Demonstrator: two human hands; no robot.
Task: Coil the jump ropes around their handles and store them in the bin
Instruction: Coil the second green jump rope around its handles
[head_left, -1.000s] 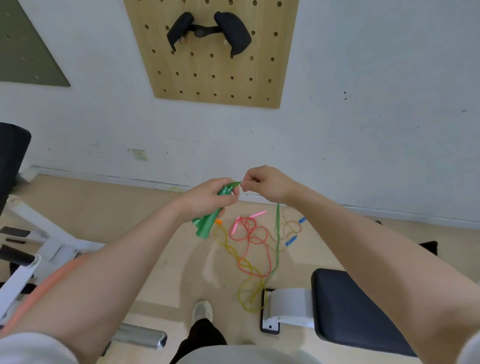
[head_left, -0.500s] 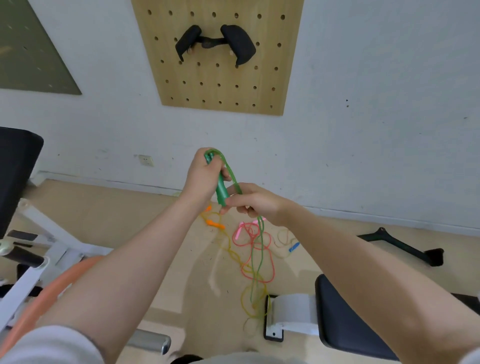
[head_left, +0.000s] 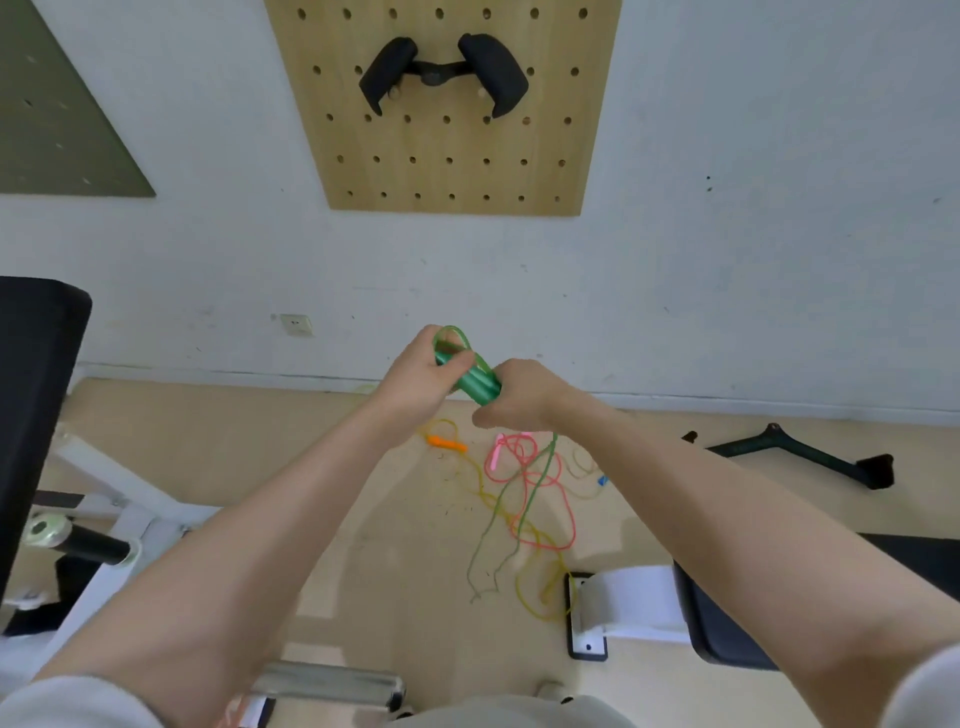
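Head view: left hand (head_left: 415, 382) grips green handles (head_left: 475, 384); right hand (head_left: 519, 397) pinches the green rope (head_left: 537, 467) (its slack trails to the floor (head_left: 363, 493)).

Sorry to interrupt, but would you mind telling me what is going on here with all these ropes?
A person is winding a green jump rope around its green plastic handles. The left hand grips the handles, while the right hand holds the green cord, whose loose length trails to the floor. A pink jump rope, a yellow rope with an orange handle and a rope with a blue handle lie tangled on the floor. No bin is in view.
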